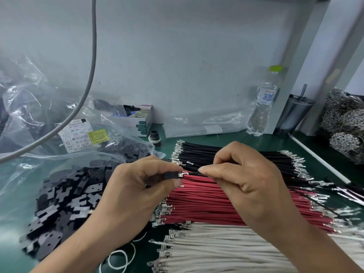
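A green counter (226,138) sits by a pale wall (197,56). Just above the counter, in the middle, a thin black wire (192,173) with a shiny metal tip (181,174) meets a small black plastic piece (169,175). The left hand (136,190) pinches the plastic piece. The right hand (246,178) pinches the wire close to its tip. The wire looks light and bendy, so hold it near the tip or it will flop. Below lie black wires (201,154), red wires (226,201) and white wires (216,245). A pile of flat black parts (67,198) lies to the left.
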